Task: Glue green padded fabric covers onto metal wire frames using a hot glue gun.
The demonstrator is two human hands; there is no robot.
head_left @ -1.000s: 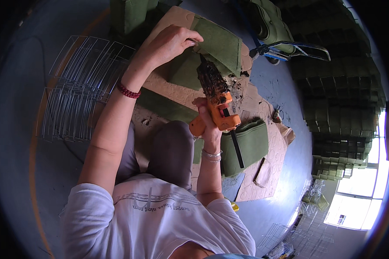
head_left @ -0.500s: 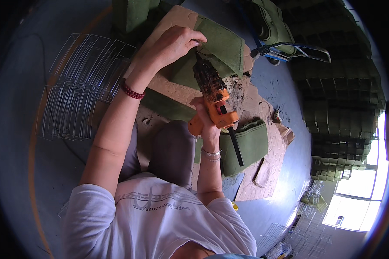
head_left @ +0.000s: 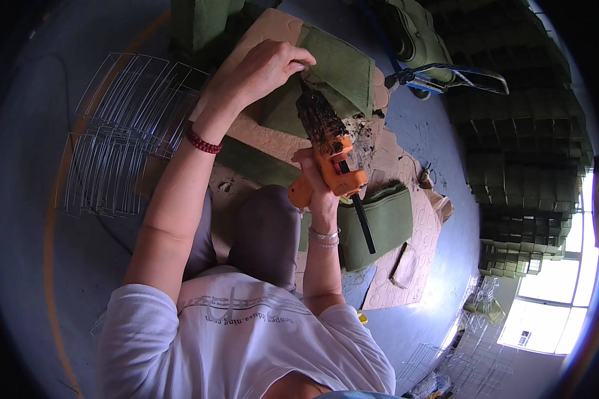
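Observation:
My right hand (head_left: 321, 193) is wrapped round the handle of an orange glue gun (head_left: 340, 166). Dark residue coats its front, a black stick juts from its rear, and its tip points up at green felt-like material (head_left: 341, 65). Beside that tip, my left hand (head_left: 265, 70) is closed, thumb and fingers pinched at the edge of the green material. Whatever lies between those fingertips is too small to make out. The green piece looks folded or box-shaped, with a flap standing over a darker opening.
Brown cardboard sheets (head_left: 406, 272) cover the floor under the work. A folded green piece (head_left: 377, 229) lies right of my knees. Wire racks (head_left: 116, 136) stand at left. A blue-framed cart (head_left: 439, 83) is at far right, near tall stacks of green pieces (head_left: 519, 139).

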